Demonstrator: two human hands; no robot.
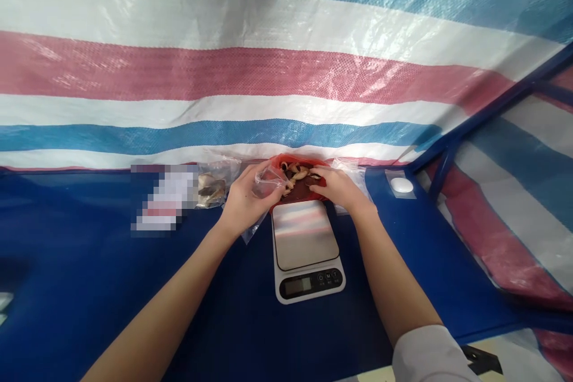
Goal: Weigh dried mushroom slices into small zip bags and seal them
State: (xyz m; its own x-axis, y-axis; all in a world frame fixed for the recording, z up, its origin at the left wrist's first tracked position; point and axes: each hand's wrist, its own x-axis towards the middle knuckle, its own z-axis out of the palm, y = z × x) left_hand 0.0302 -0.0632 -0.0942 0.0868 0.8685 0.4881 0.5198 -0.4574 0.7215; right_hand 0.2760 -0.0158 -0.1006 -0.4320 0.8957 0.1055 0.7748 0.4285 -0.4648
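Observation:
A red plastic bag (299, 196) lies open behind the kitchen scale (306, 233). Tan and brown dried pieces (299, 173), much like dried mushrooms, fill it. My left hand (248, 198) is closed on a small clear plastic bag (270, 178), its mouth turned toward the red bag's left side. My right hand (336, 187) reaches into the red bag from the right. Its thumb and fingers close around a dried piece there, and part of the grip is hidden. Nothing rests on the scale's metal plate, and its display is too small to read.
Left of my left hand is a clear bag of dried pieces (210, 190), beside a blurred-out paper (168, 200). Another clear bag (358, 176) lies behind my right hand. A white oval object (401, 185) sits at the far right of the blue table (89, 286). Striped sheeting (250, 71) stands behind.

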